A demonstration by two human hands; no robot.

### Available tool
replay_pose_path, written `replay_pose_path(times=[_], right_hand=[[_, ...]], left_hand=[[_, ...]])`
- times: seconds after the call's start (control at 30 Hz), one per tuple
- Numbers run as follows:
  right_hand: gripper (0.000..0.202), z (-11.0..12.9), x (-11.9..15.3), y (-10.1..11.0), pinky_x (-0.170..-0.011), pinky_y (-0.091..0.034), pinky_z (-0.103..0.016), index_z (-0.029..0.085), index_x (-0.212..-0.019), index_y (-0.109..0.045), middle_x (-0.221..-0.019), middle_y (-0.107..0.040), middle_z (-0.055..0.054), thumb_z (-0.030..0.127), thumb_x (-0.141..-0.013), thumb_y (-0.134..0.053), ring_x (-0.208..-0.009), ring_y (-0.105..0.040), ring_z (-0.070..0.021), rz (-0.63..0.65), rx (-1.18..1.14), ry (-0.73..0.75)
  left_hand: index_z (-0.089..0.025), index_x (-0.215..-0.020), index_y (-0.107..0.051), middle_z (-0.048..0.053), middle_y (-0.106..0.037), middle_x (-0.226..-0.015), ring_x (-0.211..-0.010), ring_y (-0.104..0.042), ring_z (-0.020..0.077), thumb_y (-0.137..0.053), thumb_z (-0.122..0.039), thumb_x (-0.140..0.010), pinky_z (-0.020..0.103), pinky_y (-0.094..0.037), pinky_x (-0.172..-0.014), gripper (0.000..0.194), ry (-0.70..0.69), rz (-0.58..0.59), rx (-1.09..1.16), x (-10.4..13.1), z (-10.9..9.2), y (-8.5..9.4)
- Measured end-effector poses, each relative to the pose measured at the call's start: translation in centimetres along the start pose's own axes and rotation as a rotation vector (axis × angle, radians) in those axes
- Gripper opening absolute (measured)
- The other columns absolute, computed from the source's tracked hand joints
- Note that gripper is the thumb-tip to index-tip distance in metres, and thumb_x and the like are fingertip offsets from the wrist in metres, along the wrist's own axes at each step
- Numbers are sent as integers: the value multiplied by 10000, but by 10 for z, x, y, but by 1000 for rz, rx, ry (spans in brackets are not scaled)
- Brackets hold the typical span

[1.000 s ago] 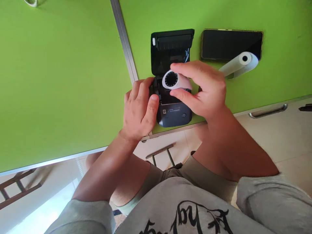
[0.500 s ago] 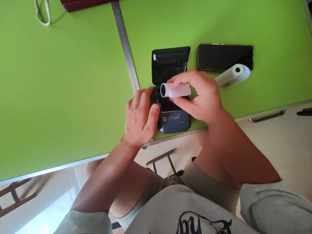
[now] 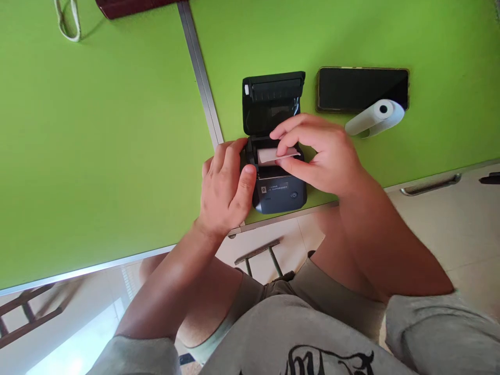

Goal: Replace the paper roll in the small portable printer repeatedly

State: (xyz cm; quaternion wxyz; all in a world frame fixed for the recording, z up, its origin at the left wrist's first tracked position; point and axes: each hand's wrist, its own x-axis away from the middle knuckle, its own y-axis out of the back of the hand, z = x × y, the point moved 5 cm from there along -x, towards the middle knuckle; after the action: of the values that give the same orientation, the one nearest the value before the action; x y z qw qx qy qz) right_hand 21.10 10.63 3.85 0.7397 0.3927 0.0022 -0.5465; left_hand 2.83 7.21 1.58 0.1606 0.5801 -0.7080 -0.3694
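Note:
A small dark printer (image 3: 279,195) stands near the table's front edge with its black lid (image 3: 269,117) raised. Inside its compartment lies a white paper roll (image 3: 267,155), its loose end sticking up a little. My right hand (image 3: 320,151) is over the compartment, thumb and index finger pinching that loose end. Against the printer's left side rests my left hand (image 3: 226,187), fingers spread and nothing in it.
To the right lies a black phone (image 3: 359,88), with a second, partly unrolled white roll (image 3: 367,120) at its lower edge. A metal strip (image 3: 199,67) crosses the green table (image 3: 117,130). A dark red object (image 3: 133,6) and a white cord (image 3: 68,28) are at the top left.
My right hand has lowered the paper roll from above the printer into its compartment, and the fingers have shifted to the paper's loose end. My left hand has stayed in place.

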Motion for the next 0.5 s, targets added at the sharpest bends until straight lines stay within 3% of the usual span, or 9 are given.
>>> replay_pose_path(times=[0.1, 0.2, 0.3, 0.37, 0.43, 0.5], right_hand=[[72, 1, 5, 2, -867, -604, -341, 216, -818, -697, -1099, -780, -14, 167, -871, -698, -947, -752, -168, -1, -57, -21], [59, 6, 14, 2, -980, -595, -397, 238, -848, -705, -1158, -745, -25, 230, -905, -691, -1083, -723, -196, 96, -117, -11], [69, 11, 25, -3, -1211, -459, -510, 258, -844, -709, -1276, -689, -35, 280, -908, -720, -1374, -572, -265, 212, -96, 34], [104, 10, 30, -5, -1285, -366, -533, 263, -834, -700, -1314, -663, -29, 327, -905, -739, -1455, -492, -280, 214, -118, 41], [141, 3, 31, -5, -1246, -409, -495, 265, -857, -684, -1262, -669, -29, 385, -926, -710, -1381, -551, -257, 106, -214, -1], [172, -13, 31, -1, -1101, -509, -437, 286, -955, -667, -1211, -664, -30, 457, -946, -656, -1253, -615, -228, -128, -300, -81]], left_hand=[[-150, -1412, -553, 161, -656, -1375, -1272, -630, 279, -169, -672, -1086, 449, -459, -1068, 725, 16, 11, -3, 1, 1, 0], [-177, -1544, -406, 167, -614, -1488, -1358, -612, 284, -195, -703, -1072, 473, -451, -1106, 737, 10, 29, 20, 2, 4, -1], [-219, -1655, -181, 168, -500, -1639, -1474, -545, 294, -258, -777, -1029, 502, -420, -1162, 842, -16, 61, 17, 2, 7, -6], [-194, -1660, -164, 193, -490, -1643, -1470, -549, 333, -335, -853, -965, 537, -402, -1178, 972, -15, 85, -20, 1, 9, -10], [-172, -1651, -190, 209, -514, -1619, -1450, -565, 367, -388, -900, -911, 567, -393, -1186, 1057, -7, 106, -36, -1, 11, -12], [-196, -1651, -201, 190, -523, -1617, -1454, -561, 377, -419, -913, -888, 579, -390, -1196, 1070, -4, 124, -26, -2, 12, -13]])
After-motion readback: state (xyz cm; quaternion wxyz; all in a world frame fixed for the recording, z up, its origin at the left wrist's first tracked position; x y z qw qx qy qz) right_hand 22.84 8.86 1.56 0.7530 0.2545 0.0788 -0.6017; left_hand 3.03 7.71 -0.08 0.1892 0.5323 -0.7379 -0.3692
